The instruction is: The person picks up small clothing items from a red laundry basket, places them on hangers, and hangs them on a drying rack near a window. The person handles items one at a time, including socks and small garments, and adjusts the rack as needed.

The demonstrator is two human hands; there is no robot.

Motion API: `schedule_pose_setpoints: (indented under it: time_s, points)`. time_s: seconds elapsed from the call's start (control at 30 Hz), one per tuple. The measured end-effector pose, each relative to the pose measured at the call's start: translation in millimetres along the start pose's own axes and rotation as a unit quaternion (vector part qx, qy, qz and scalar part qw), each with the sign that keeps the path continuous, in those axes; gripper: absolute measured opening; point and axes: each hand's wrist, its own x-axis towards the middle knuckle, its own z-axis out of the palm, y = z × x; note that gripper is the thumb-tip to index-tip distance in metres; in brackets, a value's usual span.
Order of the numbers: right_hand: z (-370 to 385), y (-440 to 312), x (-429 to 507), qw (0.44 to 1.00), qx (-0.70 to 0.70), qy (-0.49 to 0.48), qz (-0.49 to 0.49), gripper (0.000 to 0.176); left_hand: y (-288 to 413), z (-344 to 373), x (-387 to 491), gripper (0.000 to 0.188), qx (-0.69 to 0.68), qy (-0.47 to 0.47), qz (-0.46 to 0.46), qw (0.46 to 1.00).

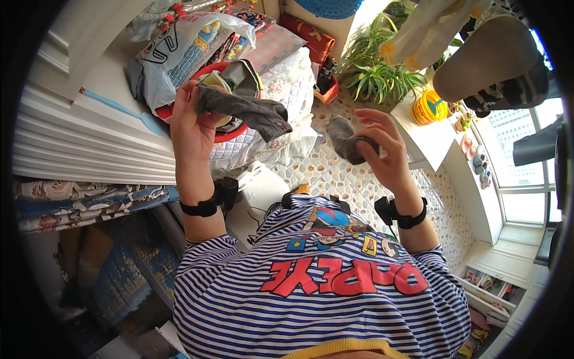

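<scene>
A dark grey sock [251,110] stretches sideways from my left hand [193,119], which pinches it at one end. Behind that sock stands a red basin [233,134] with folded fabric pieces [244,72] inside, partly hidden by the hand. My right hand [383,143] grips a second grey sock [347,137], bunched up and lighter at its upper end. The two socks are apart, with the pebble-patterned floor [309,172] showing below and between them.
A plastic bag [157,58] stuffed with textiles sits behind the basin on a quilted cover [287,85]. A light blue long-handled tool [121,107] lies at left. Potted aloe plants [381,76], a yellow bucket [429,107] and hanging laundry [489,58] occupy the right side.
</scene>
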Motion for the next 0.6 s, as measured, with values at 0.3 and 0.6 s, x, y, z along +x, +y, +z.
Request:
schedule_pose_setpoints:
  time_s: [0.3, 0.6]
  points:
    - [32, 28, -3, 0.854, 0.492, -0.148, 0.082, 0.022, -85, 89, -28, 0.025, -0.318, -0.14, -0.143, 0.927]
    - [-11, 23, -22, 0.956, 0.288, 0.019, 0.052, 0.016, -93, 85, -15, 0.045, 0.184, -0.192, -0.16, 0.951]
